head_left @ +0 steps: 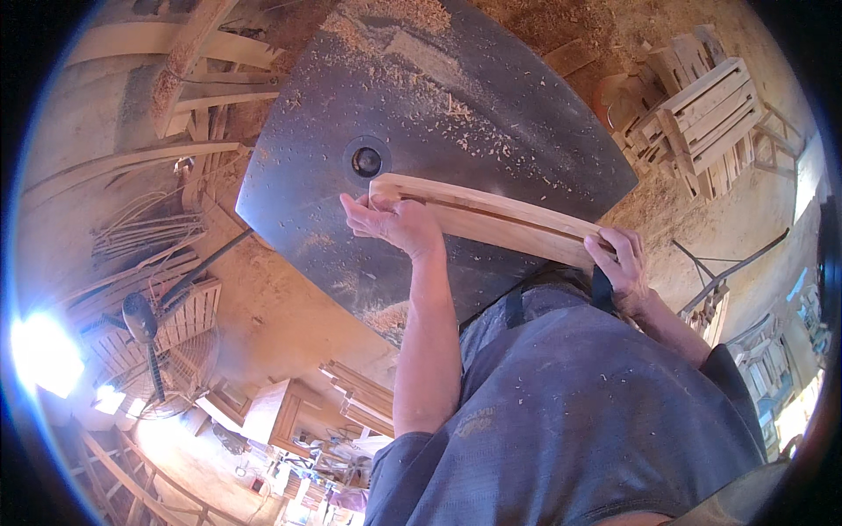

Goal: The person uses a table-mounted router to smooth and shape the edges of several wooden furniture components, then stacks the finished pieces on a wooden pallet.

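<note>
Pale grooved wooden slat [487, 219], lying flat

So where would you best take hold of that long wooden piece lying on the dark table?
Probably at its two ends, as shown: the left hand wraps the end nearest the table's round cutter hole, the right hand the far end. The wooden piece is long, narrow and lies flat, so coming over its near edge with both hands looks steadiest.
</note>
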Tool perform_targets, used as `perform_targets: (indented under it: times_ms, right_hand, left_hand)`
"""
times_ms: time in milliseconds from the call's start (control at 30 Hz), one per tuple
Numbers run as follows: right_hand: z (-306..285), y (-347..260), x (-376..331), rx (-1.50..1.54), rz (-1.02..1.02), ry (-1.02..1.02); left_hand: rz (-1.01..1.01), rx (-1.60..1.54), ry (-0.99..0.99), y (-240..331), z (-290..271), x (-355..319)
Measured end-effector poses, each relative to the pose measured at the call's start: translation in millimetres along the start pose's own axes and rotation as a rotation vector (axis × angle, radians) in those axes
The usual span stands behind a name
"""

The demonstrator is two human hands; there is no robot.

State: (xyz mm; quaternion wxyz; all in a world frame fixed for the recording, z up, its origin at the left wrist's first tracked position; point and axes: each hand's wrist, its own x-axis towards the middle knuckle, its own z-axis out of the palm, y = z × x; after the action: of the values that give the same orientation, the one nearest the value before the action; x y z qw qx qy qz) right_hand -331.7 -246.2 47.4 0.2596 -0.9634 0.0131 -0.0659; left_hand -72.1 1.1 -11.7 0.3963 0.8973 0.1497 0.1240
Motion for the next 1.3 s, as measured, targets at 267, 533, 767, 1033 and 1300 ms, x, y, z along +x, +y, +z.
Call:
perform_targets:
  times_ms: [267, 533, 767, 1033, 1300]
  right_hand:
    - [17, -18, 24, 0.031, 0.019, 0.026]
    - [19, -21, 51, 0.011, 0.037, -0.031]
    - [29, -26, 106, 0.080, -0.021, -0.064]
    - [59, -48, 167, 0.046, -0.119, 0.007]
    - [95, -73, 235, 0.085, -0.292, -0.027]
  left_hand:
    - [0.073, 0.154, -0.032, -4, -5, 38]
    - [0.082, 0.101, -0.003, -8, -7, 54]
    - [-0.129, -0.095, 0.071, -30, -4, 102]
    - [-0.281, -0.500, 0.145, -63, -22, 161]
    - [-0.253, -0.385, 0.226, -81, -56, 220]
